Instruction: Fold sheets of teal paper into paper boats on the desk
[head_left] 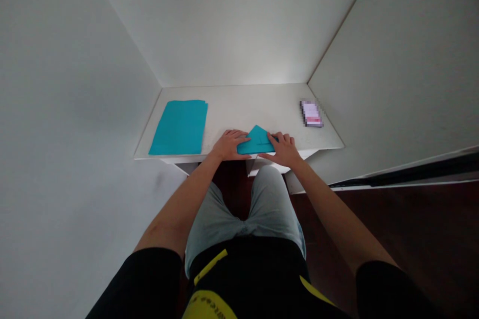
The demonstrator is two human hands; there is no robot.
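Note:
A folded teal paper (256, 139) with a pointed top lies near the front edge of a small white desk (247, 104). My left hand (229, 144) rests on the paper's left side, fingers curved and pressing down on it. My right hand (284, 149) lies on its right side, fingers flat against the paper. Both hands pin the sheet to the desk. The lower part of the paper is partly hidden under my fingers.
A stack of flat teal sheets (180, 127) lies at the desk's left. A small blurred rectangular object (311, 113) sits at the back right. White walls close in the desk on three sides. My knees in grey shorts are below the desk edge; dark floor to the right.

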